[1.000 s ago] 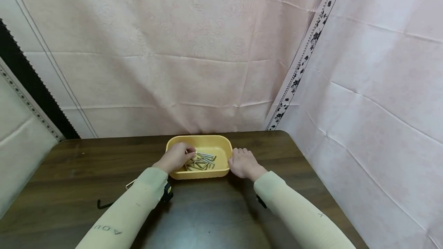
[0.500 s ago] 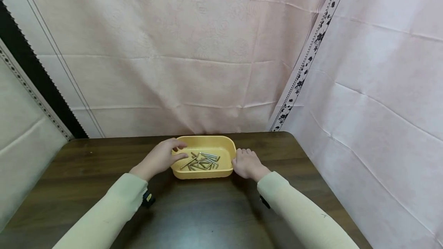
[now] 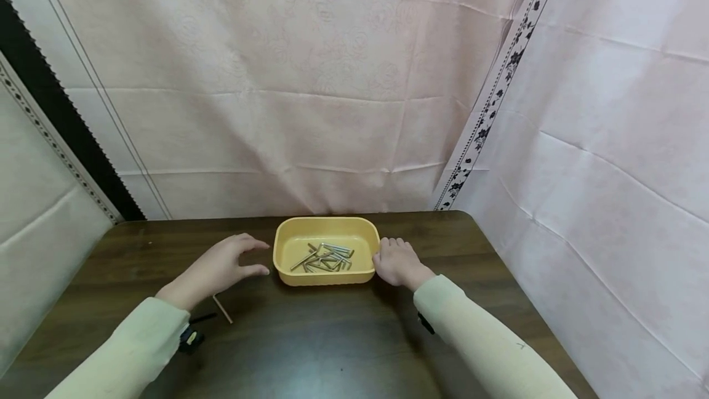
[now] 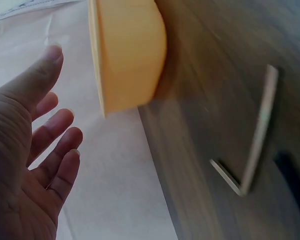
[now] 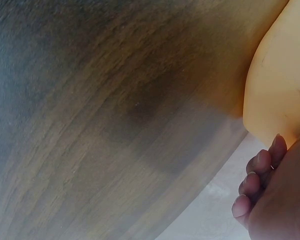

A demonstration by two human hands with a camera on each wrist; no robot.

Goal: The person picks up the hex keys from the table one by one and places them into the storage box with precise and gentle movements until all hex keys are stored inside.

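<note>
Where sleeve hides it, hex key (image 3: 223,308) partly under left hand (image 3: 218,268).

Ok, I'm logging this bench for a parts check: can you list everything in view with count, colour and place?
tray: one, yellow, far middle of the table, between the hands.
hex keys in the tray: a loose pile, silver, count too tangled to tell.
hex key on the table: one, pale metal, L-shaped, near the left wrist.
dark key: one, black, beside it, partly hidden by the sleeve.
table: one, dark brown wood.
cloth backdrop: pale pink, behind and to the right.
left hand: fingers spread, holding nothing, left of the tray.
right hand: resting at the tray's right side; whether it touches, I cannot tell.
</note>
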